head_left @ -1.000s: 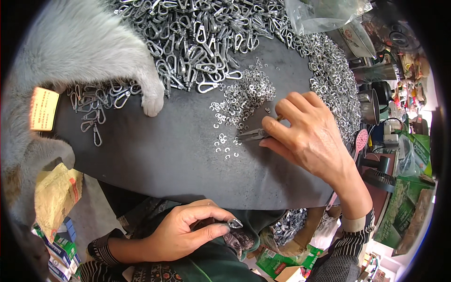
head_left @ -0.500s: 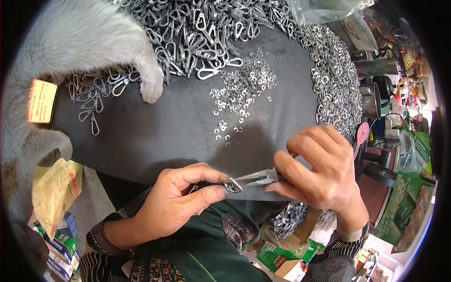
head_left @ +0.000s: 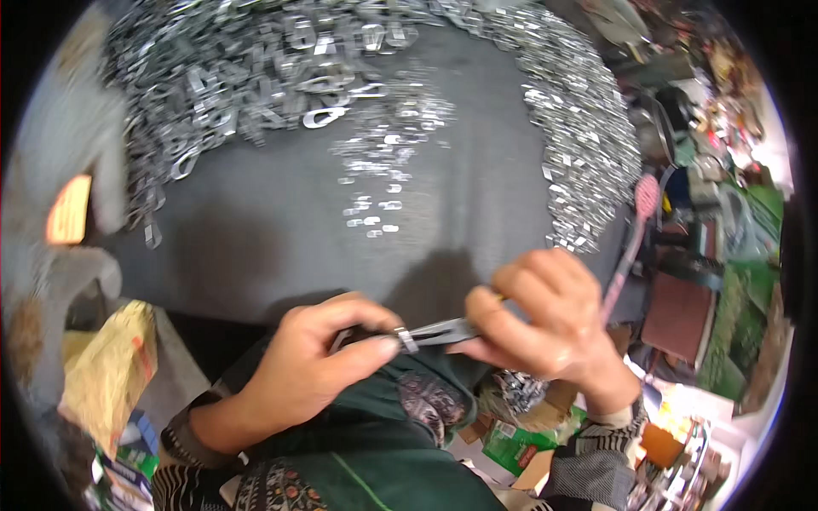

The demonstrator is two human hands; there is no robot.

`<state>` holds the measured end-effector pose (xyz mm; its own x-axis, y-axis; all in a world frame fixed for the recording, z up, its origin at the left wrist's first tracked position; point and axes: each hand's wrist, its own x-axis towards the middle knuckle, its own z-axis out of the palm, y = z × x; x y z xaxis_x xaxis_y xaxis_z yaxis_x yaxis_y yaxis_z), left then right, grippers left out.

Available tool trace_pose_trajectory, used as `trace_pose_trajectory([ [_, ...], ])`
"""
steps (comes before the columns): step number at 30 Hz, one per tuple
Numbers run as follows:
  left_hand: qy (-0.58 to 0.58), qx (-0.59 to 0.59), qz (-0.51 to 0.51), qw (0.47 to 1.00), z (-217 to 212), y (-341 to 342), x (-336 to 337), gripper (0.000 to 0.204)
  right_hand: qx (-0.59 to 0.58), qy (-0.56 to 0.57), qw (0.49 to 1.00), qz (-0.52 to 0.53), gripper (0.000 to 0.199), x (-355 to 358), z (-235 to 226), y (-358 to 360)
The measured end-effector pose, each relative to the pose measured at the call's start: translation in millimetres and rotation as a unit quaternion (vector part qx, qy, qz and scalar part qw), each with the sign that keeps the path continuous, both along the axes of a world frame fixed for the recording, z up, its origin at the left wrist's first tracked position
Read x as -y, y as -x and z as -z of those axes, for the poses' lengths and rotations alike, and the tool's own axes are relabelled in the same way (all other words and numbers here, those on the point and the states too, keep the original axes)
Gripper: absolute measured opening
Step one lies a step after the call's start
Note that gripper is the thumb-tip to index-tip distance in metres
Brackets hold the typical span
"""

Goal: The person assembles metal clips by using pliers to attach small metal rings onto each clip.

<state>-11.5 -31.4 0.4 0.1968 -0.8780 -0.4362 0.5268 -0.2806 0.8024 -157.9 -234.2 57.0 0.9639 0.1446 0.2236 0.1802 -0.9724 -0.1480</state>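
My left hand [head_left: 319, 362] pinches a small silver snap hook [head_left: 406, 340] between thumb and forefinger, just over the table's near edge. Closed around a pair of pliers [head_left: 445, 330], my right hand [head_left: 545, 319] points their long jaws left, so that the tips meet the snap hook. Whether the jaws grip a small ring there is too blurred to tell. Beyond my hands, small loose C-shaped metal rings [head_left: 392, 140] lie scattered on the dark table [head_left: 247, 230]. A large heap of snap hooks [head_left: 247, 85] covers the far left.
A dense band of small metal pieces [head_left: 588, 128] lines the table's right side. A grey cat [head_left: 72, 136] is at the left, near an orange card [head_left: 70, 210]. There is a yellow bag [head_left: 111, 366] below it. A pink-headed brush [head_left: 648, 198] stands at the right edge.
The whole view has shifted and blurred. The cat's foreleg has drawn back left from the heap of snap hooks. Both hands keep their holds, with the pliers still at the snap hook.
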Motion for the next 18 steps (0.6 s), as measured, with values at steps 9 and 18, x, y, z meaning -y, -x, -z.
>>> trace_pose_trajectory([
  [9, -0.148, -0.132, -0.064, 0.978, 68.8, 29.3, -53.2, 0.021, 0.037, -0.023, 0.932, 0.36, 0.022, 33.4, 38.8, 66.4],
  [18, -0.123, -0.163, -0.138, 0.969, 116.9, 32.5, -53.6, 0.018, 0.044, -0.043, 0.842, 0.537, 0.014, 61.6, 67.5, 52.2],
])
